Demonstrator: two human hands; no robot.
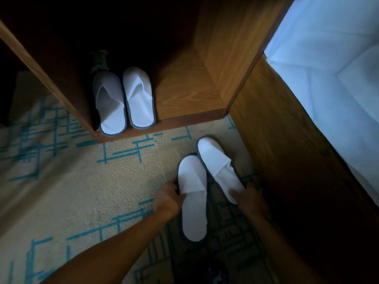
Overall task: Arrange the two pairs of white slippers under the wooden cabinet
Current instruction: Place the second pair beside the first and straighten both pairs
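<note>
The left hand [167, 198] has its fingers [174, 191] pinched on the upper flap of the left slipper [193, 201], at its left edge. The right hand [249, 198] has its fingers [235, 194] closed on the heel end of the right slipper [217, 167]; how far they wrap under is hidden. Both slippers lie on the carpet [82, 191], toes pointing away from the fingers toward the cabinet; the left one runs almost straight, the right one angles up and leftward, its toe beyond the other's toe. Just right of the right fingers rises a wooden panel [287, 150], leaving little room on that side; left of the left fingers the carpet lies open. Ahead of the fingers, past a strip of bare carpet, is the front lip of the wooden cabinet [184, 119]. On its floor, up and left of the fingers, the other pair [125, 101] stands side by side, touching, heels at the lip, toes pointing into the dark. The bare floor beside that pair lies straight ahead. The recess behind is too dark to read. White bedding [338, 78] is cut off at the right.
</note>
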